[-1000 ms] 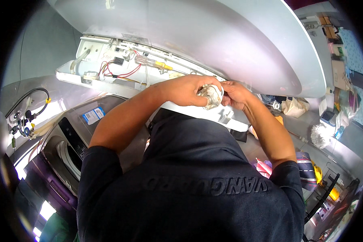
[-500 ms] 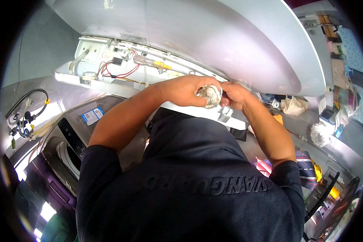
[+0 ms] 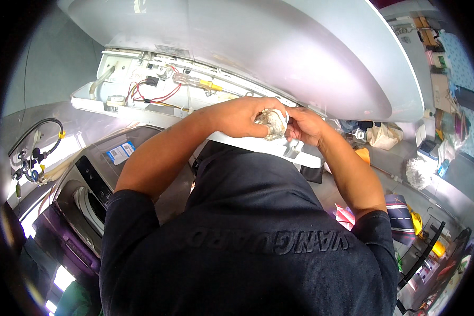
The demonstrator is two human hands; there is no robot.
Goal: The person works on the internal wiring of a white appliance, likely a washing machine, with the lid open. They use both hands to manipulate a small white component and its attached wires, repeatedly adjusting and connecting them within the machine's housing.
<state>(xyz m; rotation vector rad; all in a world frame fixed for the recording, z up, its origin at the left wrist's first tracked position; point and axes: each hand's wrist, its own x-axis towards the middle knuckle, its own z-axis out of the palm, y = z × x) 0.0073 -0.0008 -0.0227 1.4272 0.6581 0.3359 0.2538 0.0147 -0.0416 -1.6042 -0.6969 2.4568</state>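
Nearest, on the near side of the long white tray (image 3: 142,114), was the person's dark shirt (image 3: 247,279). Above the tray's near edge, toward its right end, the left hand (image 3: 239,120) had its thumb and fingers curled partway round a stained whitish part (image 3: 273,126), spread only as wide as the part between them. At that part's right rim, also over the tray, the right hand (image 3: 306,126) had its fingers bent close together (whether they gripped anything, I could not tell).

Inside the tray, left of the hands, lay red wires (image 3: 167,97) and a yellow sleeve (image 3: 210,85) on a clear-wrapped piece. Along the tray's far side rose a large pale panel (image 3: 258,52), its curved edge reaching past the tray's right end. Off the tray's left end, toward the person, stood a grey appliance (image 3: 66,189) with a round door, and farther left of the tray hung a black hose (image 3: 50,118). Beyond the tray's right end sat a crumpled cream bag (image 3: 384,137) and, farther out, a fluffy white thing (image 3: 418,175).
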